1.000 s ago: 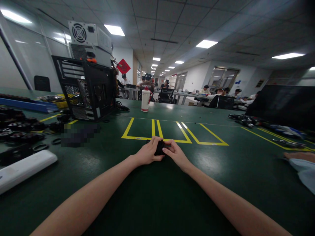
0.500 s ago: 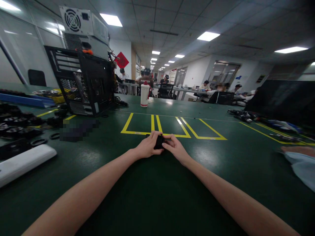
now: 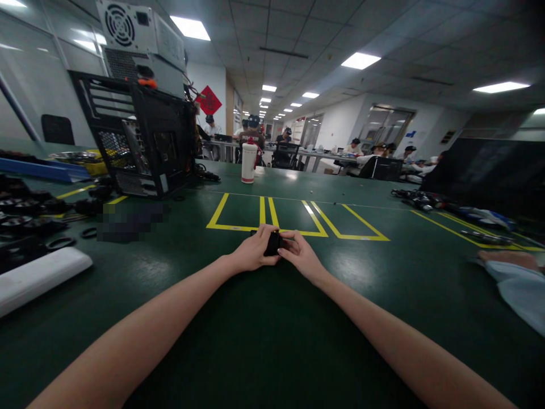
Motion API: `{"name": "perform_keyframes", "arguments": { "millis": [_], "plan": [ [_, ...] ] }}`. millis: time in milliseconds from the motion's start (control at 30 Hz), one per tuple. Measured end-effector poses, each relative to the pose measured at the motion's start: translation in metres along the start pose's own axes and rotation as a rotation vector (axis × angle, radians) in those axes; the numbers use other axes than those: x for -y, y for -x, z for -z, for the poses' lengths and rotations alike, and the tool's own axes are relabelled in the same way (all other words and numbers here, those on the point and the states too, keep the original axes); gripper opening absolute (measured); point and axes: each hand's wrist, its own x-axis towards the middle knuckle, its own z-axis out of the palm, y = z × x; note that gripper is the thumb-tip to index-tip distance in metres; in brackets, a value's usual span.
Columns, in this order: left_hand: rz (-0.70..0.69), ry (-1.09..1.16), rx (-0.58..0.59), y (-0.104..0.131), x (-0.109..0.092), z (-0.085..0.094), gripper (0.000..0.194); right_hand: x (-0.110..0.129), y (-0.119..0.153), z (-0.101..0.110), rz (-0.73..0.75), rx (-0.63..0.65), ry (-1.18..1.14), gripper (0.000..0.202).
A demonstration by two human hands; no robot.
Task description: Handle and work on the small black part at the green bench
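Note:
A small black object (image 3: 273,244) is between my two hands on the green table (image 3: 272,341), just in front of the yellow tape outlines (image 3: 317,233). My left hand (image 3: 255,249) wraps round its left side, thumb low and fingers over the top. At its right side, my right hand (image 3: 300,255) has thumb and fingers bent together at the object's edge. What exactly the right fingertips pinch is too small to tell. A dark part of the object also shows behind the left fingers.
On the left stand a black computer case (image 3: 140,136), a white long object (image 3: 42,278) and heaped black parts (image 3: 21,210). A white bottle (image 3: 249,163) stands behind the tape. Cables (image 3: 419,199) and a person's blue sleeve (image 3: 522,289) are at right.
The view has shifted slightly, moving the scene a little left and up. Both hands keep nearly the same pose round the black object.

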Motion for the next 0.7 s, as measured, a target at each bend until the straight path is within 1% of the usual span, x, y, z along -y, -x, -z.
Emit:
{"name": "perform_keyframes", "arguments": {
  "millis": [100, 167, 333, 500, 567, 700],
  "plan": [
    [-0.003, 0.000, 0.005, 0.0002, -0.0002, 0.0007, 0.058, 0.0007, -0.0003, -0.0005, 0.017, -0.015, -0.001, 0.020],
    [-0.005, 0.001, 0.007, 0.0003, 0.0000, 0.0013, 0.059, 0.0007, -0.0010, -0.0010, 0.012, -0.017, -0.007, 0.018],
    [-0.016, -0.005, 0.012, 0.0006, 0.0009, 0.0011, 0.060, -0.0011, -0.0021, -0.0020, -0.034, -0.029, 0.038, 0.029],
    [-0.029, -0.002, -0.007, 0.0010, 0.0016, -0.0004, 0.058, -0.0030, -0.0001, -0.0014, 0.012, -0.003, 0.023, 0.030],
    [-0.026, 0.006, 0.001, 0.0011, 0.0014, 0.0001, 0.058, -0.0026, 0.0004, -0.0013, 0.018, 0.005, 0.014, 0.027],
    [-0.019, 0.006, 0.014, 0.0012, 0.0001, 0.0019, 0.058, -0.0003, -0.0010, -0.0017, 0.038, -0.033, 0.033, 0.016]
  ]
}}
